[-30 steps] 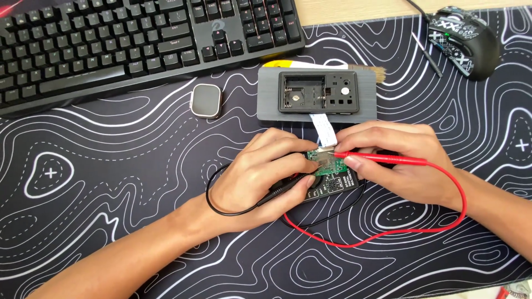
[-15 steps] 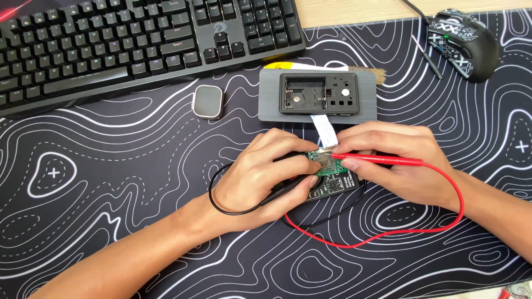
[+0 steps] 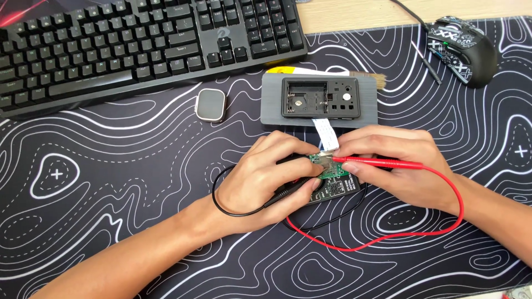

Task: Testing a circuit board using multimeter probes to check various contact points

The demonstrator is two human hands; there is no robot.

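Landmark: grey block [image 3: 272, 105] with an open black casing [image 3: 320, 97] on top, lying on a black desk mat [image 3: 111, 221] with white contour lines.

Just below the block, a small green circuit board [image 3: 330, 168] sits between both hands, on top of a black panel [image 3: 332, 191]. A white ribbon strip [image 3: 325, 133] runs from the casing down to the board.

Left hand [image 3: 266, 180]: below and slightly left of the block, fingers curled tight, pinching a black probe [image 3: 293, 188] whose tip end is hidden under the fingers near the board. Its black wire [image 3: 221, 206] loops out to the left of the wrist.

Right hand [image 3: 396, 166]: below and right of the block, fingers closed around a red probe [image 3: 377, 163], tip resting on the board's top edge. Red wire [image 3: 410, 235] sweeps round the wrist and back under both hands, crossing the black wire below the panel.

Fingers cover much of the board; exact contact points cannot be made out.

Around: black keyboard [image 3: 127, 44] up and left of the block. Small rounded grey watch body [image 3: 210, 105] just left of the block. Patterned black mouse [image 3: 463, 50] well to the upper right, its cable [image 3: 413, 27] trailing off. A brush [image 3: 366, 80] and a white-and-yellow strip [image 3: 299, 70] poke out from behind the block's far edge.
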